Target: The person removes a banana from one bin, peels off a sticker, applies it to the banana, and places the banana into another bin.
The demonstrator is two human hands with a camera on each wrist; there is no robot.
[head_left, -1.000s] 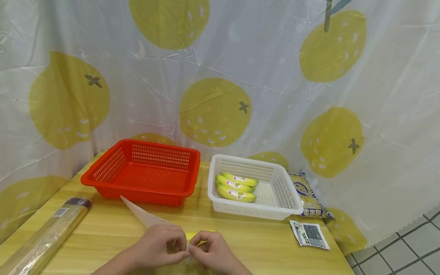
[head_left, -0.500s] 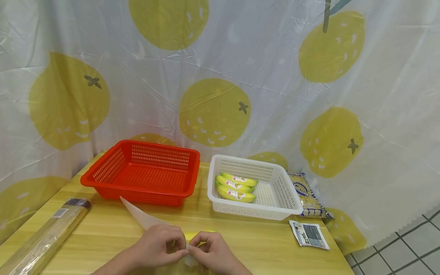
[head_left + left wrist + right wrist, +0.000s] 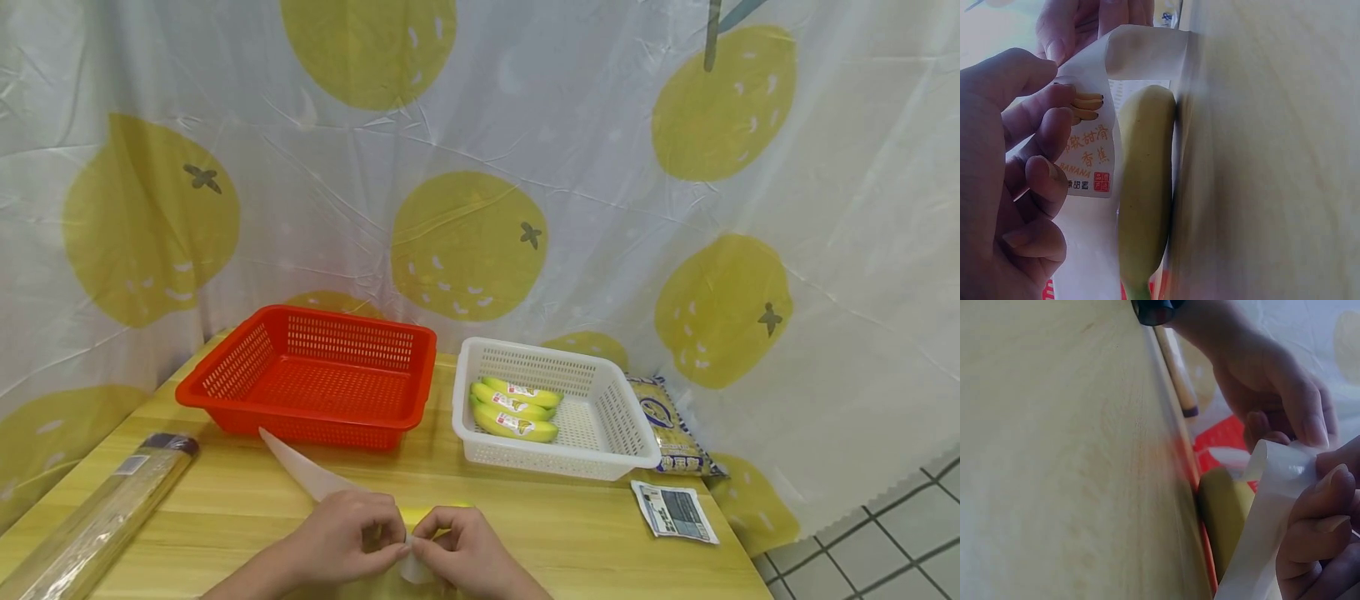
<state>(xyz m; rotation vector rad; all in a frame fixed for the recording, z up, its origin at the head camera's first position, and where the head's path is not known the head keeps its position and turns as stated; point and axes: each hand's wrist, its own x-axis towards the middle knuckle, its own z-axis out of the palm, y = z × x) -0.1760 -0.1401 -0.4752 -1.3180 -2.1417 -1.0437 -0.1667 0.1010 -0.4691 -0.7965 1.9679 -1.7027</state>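
My left hand (image 3: 345,537) and right hand (image 3: 472,550) meet over the table's front, thumbs and fingertips pinching a white strip of banana labels (image 3: 1091,150) between them. The label facing the left wrist camera carries printed bananas and lettering. Seen from the right wrist, the plain white side of the strip (image 3: 1272,506) curls over and hangs down from the fingers. Its long tail (image 3: 307,471) stretches from behind the left hand towards the red basket. A yellow banana (image 3: 1147,181) lies on the table just beyond the hands, mostly hidden by them in the head view.
An empty red basket (image 3: 300,421) stands back left. Beside it, a white basket (image 3: 558,460) holds three labelled bananas (image 3: 517,408). A yellow bag (image 3: 671,429) and a small packet (image 3: 677,512) lie at right, a clear-wrapped roll (image 3: 105,517) at left. A lemon-print curtain (image 3: 585,275) hangs behind.
The end of the label strip below the fingertips has curled and shifted slightly, and its tail has slid a little leftwards. Both hands keep their pinch in nearly the same spot.
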